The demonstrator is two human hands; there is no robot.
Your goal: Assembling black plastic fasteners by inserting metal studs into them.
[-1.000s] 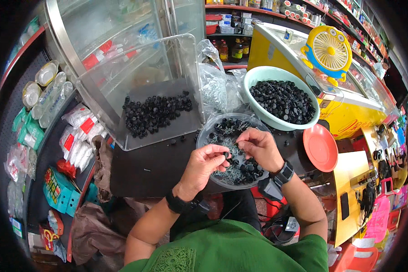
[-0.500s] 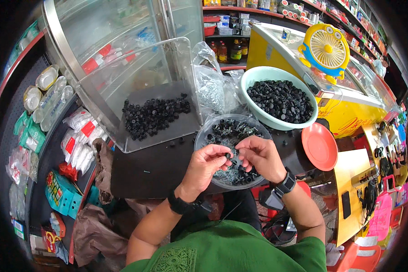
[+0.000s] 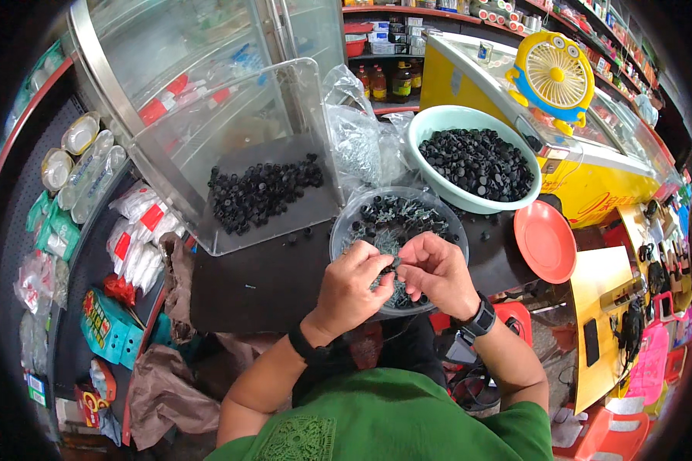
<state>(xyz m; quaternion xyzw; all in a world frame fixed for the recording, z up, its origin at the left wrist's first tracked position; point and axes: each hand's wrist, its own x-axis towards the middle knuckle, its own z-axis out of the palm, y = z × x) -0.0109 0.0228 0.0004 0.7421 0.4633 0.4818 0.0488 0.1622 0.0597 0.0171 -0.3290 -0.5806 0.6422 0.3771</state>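
Observation:
My left hand (image 3: 350,286) pinches a small round black plastic cap (image 3: 396,262) between thumb and fingertips. Closed fingertips of my right hand (image 3: 443,278) meet it from the other side; whatever they grip is too small and covered to make out. Both hands are over the near part of a clear round bowl (image 3: 460,230), which holds loose silvery screws and black plastic pieces. Behind it to the right, a pale green basin (image 3: 416,165) is heaped with black caps (image 3: 477,165). To the left, more black pieces (image 3: 261,192) lie in a clear plastic bin (image 3: 227,244).
The dark table (image 3: 231,296) carries a few stray black pieces. Clear bags of screws (image 3: 357,146) stand behind the bowl. At the right edge sits a red plate (image 3: 546,242). A yellow fan (image 3: 555,77) stands on a freezer (image 3: 457,81); stocked shelves (image 3: 84,284) flank the left.
My fingertips have come together at the black cap, where a gap showed between the hands before. The right hand has moved slightly down and left. The view has shifted a little.

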